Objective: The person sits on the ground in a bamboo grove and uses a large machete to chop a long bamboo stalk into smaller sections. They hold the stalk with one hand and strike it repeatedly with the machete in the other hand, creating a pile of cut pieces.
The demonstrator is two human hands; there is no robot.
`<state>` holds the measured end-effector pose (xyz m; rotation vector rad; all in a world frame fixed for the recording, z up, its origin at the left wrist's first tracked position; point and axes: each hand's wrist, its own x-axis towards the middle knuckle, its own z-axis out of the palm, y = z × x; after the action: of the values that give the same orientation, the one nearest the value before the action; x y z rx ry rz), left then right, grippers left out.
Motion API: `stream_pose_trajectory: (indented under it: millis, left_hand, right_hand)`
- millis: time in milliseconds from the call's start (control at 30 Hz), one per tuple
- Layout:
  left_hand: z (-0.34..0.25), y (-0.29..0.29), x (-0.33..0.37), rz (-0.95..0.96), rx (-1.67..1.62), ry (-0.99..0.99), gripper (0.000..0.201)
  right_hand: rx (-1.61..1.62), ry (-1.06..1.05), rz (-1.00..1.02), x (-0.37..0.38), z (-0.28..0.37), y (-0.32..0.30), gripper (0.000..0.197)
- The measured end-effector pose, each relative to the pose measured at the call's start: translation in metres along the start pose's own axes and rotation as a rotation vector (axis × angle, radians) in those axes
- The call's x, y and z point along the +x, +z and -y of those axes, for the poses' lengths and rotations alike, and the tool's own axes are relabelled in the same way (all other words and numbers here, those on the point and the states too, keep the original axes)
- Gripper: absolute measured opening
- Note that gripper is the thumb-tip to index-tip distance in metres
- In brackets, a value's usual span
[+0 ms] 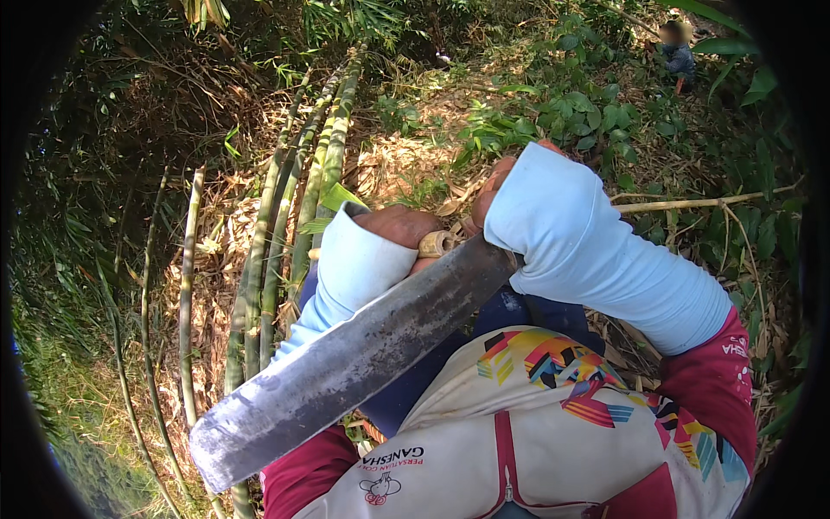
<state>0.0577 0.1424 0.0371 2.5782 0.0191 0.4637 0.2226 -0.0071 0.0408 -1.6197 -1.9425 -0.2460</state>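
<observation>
My left hand (399,227), its wrist in a light blue sleeve, is closed around a short pale bamboo stick (438,244). The stick's cut end shows just right of my fingers. My right hand (491,188), mostly covered by its own blue sleeve, is closed beside that end. From under the right cuff comes a machete (354,359) with a broad, dark, worn blade. Its squared tip points down and left, toward me, and the blade crosses in front of my left sleeve. The handle is hidden beneath my right hand and cuff.
Several tall green bamboo stems (333,143) rise on the left, beside thinner stems (188,285). Dry leaves (402,160) cover the ground ahead. A bare branch (692,204) lies at the right among green plants. Another person (679,62) is far off at the upper right.
</observation>
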Motion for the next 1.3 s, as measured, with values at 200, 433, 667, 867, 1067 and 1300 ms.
stream_pose_trajectory:
  millis: [200, 433, 667, 867, 1067, 1300]
  left_hand:
    - [-0.016, 0.002, -0.001, -0.066, 0.154, -0.016, 0.017]
    - [-0.002, 0.011, -0.002, -0.103, 0.22, 0.024, 0.016]
    - [-0.019, 0.005, -0.009, -0.255, 0.1, 0.405, 0.014]
    - [-0.011, 0.017, 0.0, -0.454, -0.101, 0.076, 0.02]
    - [-0.002, 0.031, -0.002, -0.533, -0.423, 0.002, 0.033]
    - [0.005, 0.026, 0.001, -0.371, -0.247, 0.049, 0.011]
  right_hand:
    - [-0.004, 0.112, 0.006, -0.006, -0.006, 0.008, 0.024]
    - [-0.012, 0.186, 0.04, -0.007, -0.01, 0.006, 0.025]
    - [-0.083, 0.578, -0.166, -0.022, -0.035, 0.014, 0.023]
    - [0.199, 0.691, -0.224, -0.035, -0.031, 0.01, 0.024]
    - [0.203, 0.504, -0.218, -0.03, -0.02, 0.002, 0.028]
    - [-0.046, 0.137, -0.041, -0.015, 0.0, -0.012, 0.03]
